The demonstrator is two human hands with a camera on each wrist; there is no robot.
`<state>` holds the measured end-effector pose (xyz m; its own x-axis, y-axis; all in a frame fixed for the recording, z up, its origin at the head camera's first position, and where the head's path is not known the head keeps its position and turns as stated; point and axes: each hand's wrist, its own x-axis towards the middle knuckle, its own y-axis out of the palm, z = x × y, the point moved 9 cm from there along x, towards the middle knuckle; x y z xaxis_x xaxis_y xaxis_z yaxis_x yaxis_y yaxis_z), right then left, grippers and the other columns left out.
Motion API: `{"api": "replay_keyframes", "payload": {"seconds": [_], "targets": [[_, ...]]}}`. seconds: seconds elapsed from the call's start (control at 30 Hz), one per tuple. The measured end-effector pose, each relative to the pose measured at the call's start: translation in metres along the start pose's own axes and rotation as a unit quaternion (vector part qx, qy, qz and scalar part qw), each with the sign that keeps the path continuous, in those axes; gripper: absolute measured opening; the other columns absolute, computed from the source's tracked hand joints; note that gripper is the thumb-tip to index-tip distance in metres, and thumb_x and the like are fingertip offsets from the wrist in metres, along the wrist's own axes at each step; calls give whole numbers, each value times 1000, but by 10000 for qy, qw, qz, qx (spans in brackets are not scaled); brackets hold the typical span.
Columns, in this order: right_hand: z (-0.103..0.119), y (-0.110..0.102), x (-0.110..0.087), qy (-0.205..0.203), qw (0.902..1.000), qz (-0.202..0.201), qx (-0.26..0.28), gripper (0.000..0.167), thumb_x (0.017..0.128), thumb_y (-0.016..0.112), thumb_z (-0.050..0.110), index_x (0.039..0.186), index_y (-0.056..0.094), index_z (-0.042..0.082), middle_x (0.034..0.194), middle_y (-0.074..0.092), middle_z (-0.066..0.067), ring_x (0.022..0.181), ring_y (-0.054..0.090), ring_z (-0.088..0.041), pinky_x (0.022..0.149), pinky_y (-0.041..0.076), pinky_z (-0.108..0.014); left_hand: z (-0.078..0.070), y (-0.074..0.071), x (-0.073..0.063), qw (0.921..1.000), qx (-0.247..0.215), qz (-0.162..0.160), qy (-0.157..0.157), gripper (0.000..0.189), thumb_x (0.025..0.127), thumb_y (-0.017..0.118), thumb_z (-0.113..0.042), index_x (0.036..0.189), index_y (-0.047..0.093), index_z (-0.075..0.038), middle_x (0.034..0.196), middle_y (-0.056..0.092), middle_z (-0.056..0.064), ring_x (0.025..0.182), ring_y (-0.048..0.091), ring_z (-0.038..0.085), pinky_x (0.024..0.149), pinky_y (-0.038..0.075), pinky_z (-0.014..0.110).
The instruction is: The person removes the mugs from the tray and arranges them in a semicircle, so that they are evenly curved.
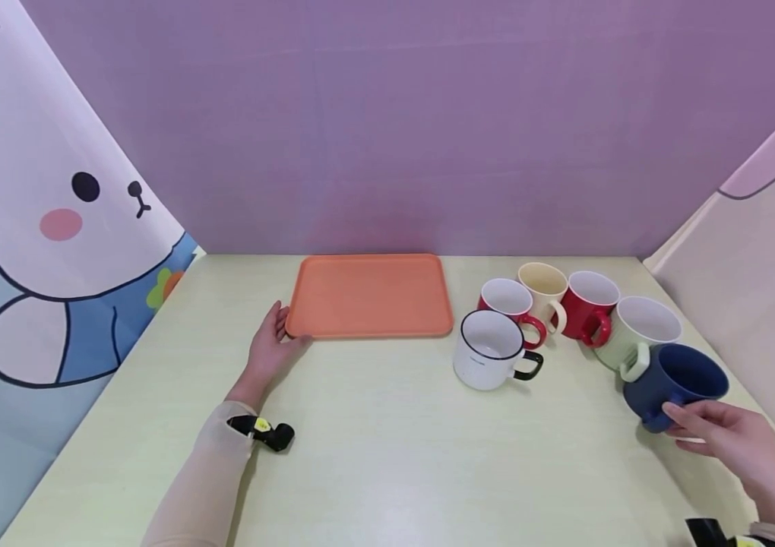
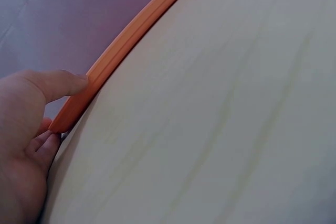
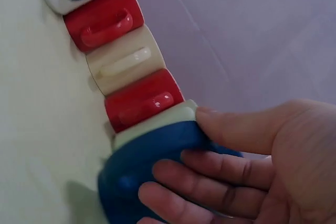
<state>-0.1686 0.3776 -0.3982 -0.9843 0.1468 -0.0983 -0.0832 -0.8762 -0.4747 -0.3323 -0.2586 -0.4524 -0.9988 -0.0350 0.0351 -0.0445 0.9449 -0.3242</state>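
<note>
At the near left corner of an orange tray [image 1: 370, 296] my left hand [image 1: 274, 346] holds on. In the left wrist view, the thumb [image 2: 65, 83] lies against the outside of the tray's rim [image 2: 113, 53], with fingers around the corner. To the far right, my right hand [image 1: 729, 433] is at the handle side of a dark blue mug [image 1: 654, 391]. The thumb lies on the handle and the other fingers are bent beside it. Those fingers partly hide the blue mug [image 3: 152, 156] in the right wrist view. A pale green mug [image 1: 616, 349] stands directly behind it.
Left of the green mug stand a red mug [image 1: 575, 311], a cream mug [image 1: 533, 289] and another red mug [image 1: 490, 302]. A white mug [image 1: 479, 368] with black rim and handle is in front. A purple backdrop [image 1: 374, 137] rises behind the table [image 1: 387, 456].
</note>
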Motion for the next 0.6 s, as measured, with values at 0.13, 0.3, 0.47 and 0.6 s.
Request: {"api": "replay_keyframes", "payload": {"seconds": [0.13,0.3,0.47,0.6], "targets": [[18,-11,-3,42,9923,-404,-1168,37,100,62,24,84,67,-9,70,69,1,63,65,-6,55,59,-25,-2,0,1,9999,-95,66,-30,95,91,70,-5,158,4,1,158,26,24,145,28,35,119,28,42],[40,-19,-2,-189,9794,-858,-1817,43,100,61,31,94,67,-11,69,67,0,57,59,-7,48,54,-26,-2,-4,0,9989,-393,131,-201,94,92,69,-2,158,3,2,159,24,25,145,28,36,119,28,42],[63,-13,1,-500,9679,-1062,-2220,40,98,63,33,95,68,-6,68,67,1,55,53,-7,46,45,-25,-3,-5,-2,9973,-528,339,-378,92,92,68,-3,157,3,4,160,20,26,146,26,38,119,28,43],[87,-5,6,-1057,9554,-1310,-2428,31,96,67,29,91,70,-1,66,66,5,57,49,3,46,40,-21,-14,-3,-7,9961,-193,789,-336,90,93,67,-7,157,4,5,160,19,27,144,26,43,119,29,49]]}}
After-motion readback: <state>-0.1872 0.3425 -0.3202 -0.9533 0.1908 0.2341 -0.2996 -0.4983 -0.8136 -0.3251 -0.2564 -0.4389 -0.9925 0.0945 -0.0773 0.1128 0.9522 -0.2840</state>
